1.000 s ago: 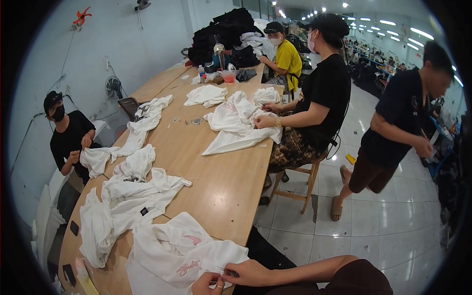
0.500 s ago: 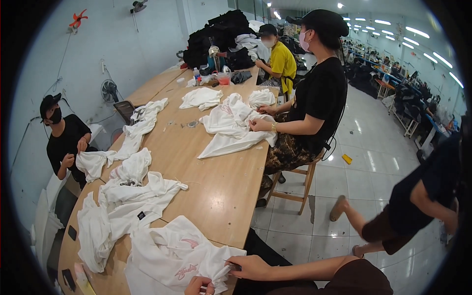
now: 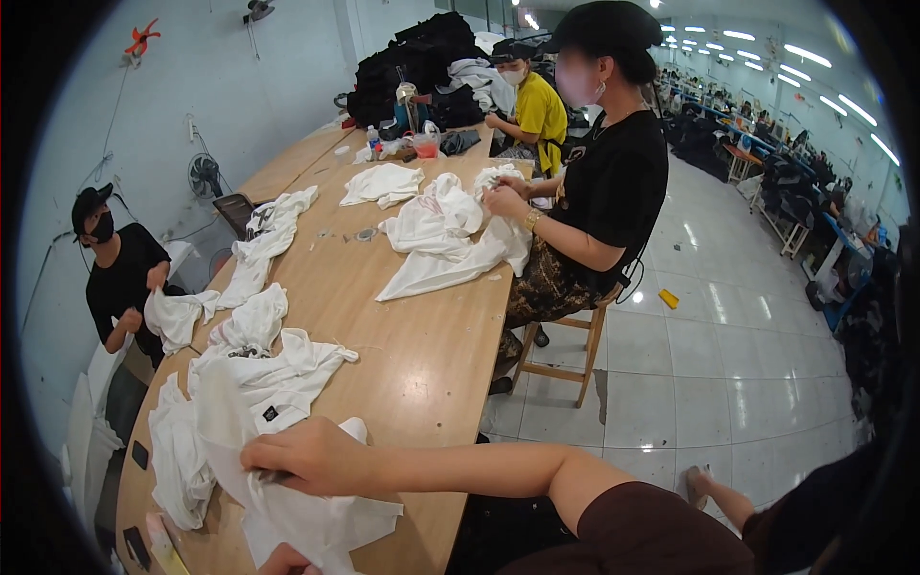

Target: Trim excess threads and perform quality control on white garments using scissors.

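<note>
A white garment [image 3: 321, 527] is partly lifted off the near end of the table, one part of it raised and smeared by motion. Reaching across from the right, my right hand [image 3: 311, 458] has its fingers closed on the cloth. Something small and dark shows under those fingers; its kind cannot be made out. At the lower edge my left hand [image 3: 287, 560] is only partly in view, its fingers curled against the same garment. Just beyond lies another white garment [image 3: 302, 369] with a small black label, spread over more white cloth.
A wooden table [image 3: 412, 374] runs away from me. A dark phone-like object [image 3: 136, 546] lies near its left edge. Co-workers handle white garments at the left [image 3: 125, 278] and right [image 3: 613, 182]. A wooden stool [image 3: 594, 359] stands right of the table. Someone's leg [image 3: 724, 494] shows at lower right.
My right hand has moved left and forward over the table, lifting the white garment, whose pink lettering no longer shows. My left hand is lower and farther left. The passer-by has moved toward the lower right.
</note>
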Demonstrator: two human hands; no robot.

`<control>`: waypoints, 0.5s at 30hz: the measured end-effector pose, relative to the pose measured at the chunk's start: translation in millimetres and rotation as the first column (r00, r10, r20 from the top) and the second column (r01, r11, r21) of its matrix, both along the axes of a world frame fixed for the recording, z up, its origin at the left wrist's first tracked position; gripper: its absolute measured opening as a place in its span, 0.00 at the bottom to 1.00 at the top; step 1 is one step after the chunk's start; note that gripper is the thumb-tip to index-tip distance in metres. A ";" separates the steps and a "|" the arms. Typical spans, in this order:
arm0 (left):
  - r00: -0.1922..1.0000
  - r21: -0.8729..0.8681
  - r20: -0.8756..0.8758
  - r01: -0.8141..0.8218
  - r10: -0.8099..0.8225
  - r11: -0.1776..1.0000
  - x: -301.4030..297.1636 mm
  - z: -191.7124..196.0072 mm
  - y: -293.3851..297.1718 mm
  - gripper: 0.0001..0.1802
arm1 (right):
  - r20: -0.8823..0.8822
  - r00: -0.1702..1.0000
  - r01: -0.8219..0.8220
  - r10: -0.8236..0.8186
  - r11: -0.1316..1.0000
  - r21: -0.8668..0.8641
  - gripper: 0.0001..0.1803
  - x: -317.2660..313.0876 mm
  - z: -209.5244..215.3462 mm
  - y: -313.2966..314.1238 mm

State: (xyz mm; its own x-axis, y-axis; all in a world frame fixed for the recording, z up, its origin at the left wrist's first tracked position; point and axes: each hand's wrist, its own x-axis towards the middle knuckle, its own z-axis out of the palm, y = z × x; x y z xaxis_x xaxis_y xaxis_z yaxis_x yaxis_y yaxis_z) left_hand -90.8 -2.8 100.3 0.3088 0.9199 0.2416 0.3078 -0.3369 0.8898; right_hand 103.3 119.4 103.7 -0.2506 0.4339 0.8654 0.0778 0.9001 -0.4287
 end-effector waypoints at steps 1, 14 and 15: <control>0.997 -0.145 -0.066 -0.058 0.049 0.988 3.6 -6.3 1.3 0.04 | 0.197 0.980 -0.001 0.040 0.981 -0.196 0.13 -3.0 -14.5 7.9; 0.976 -0.260 -0.145 -0.196 0.163 0.945 55.2 -126.4 -11.6 0.07 | 0.442 0.870 0.275 0.218 0.530 -0.802 0.19 47.1 -116.3 -89.0; 0.978 -0.221 -0.152 -0.174 0.143 0.960 56.6 -126.5 -12.6 0.08 | 0.387 0.899 0.238 0.206 0.512 -0.825 0.18 47.4 -119.2 -93.6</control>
